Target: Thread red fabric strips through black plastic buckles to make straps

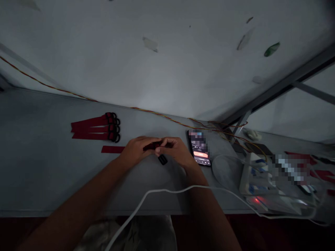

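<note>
- White cable sweeps across the foreground, crossing over the person's right forearm.
- Red straps with black fittings lie fanned on the gray tabletop, their fittings bunched at the right end.
- One more red strap lies flat just below them, running out of sight behind the left hand.
- Left hand, fingers bent, grasps red webbing between both hands.
- Black buckle sits just below the meeting fingertips.
- Right hand pinches the same webbing, thumb against forefinger.
- Lit phone lies just beyond the right hand.
- White box with blue markings stands farther right, a red light glowing near it.
</note>
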The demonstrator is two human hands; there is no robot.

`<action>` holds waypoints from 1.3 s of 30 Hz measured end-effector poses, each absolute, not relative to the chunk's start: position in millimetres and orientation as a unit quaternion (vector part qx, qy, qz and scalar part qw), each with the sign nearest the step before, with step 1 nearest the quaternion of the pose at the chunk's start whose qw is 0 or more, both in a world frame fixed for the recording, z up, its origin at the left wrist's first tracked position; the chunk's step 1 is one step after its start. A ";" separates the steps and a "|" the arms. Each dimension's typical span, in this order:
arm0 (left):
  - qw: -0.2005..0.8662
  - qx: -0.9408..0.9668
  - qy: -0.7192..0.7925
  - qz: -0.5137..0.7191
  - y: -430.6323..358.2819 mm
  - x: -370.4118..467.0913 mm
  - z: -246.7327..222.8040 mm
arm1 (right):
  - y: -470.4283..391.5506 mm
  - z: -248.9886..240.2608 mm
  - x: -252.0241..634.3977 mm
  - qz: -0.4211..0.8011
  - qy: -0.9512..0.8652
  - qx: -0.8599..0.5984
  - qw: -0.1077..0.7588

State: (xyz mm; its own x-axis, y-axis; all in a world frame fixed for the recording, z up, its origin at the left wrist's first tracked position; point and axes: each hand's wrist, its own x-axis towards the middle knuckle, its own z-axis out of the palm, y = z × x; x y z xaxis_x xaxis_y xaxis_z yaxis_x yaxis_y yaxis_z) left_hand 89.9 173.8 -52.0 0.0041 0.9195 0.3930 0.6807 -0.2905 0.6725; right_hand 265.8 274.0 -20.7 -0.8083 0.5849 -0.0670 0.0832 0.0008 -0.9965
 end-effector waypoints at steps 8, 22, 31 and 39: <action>0.085 0.730 0.584 0.345 176.1 92.3 -52.2 | 285.1 -32.2 266.5 0.642 -0.694 -0.278 0.167; -0.007 0.813 0.540 0.218 148.3 140.5 -49.8 | 299.1 -27.4 285.1 0.334 -0.832 -0.415 0.155; 0.141 0.657 0.665 0.326 62.1 107.0 -47.8 | 274.1 -29.6 261.8 0.193 -0.896 -0.226 0.329; 0.243 0.503 0.783 0.275 51.2 62.7 -23.0 | 227.6 -38.7 211.5 0.217 -0.959 -0.149 0.103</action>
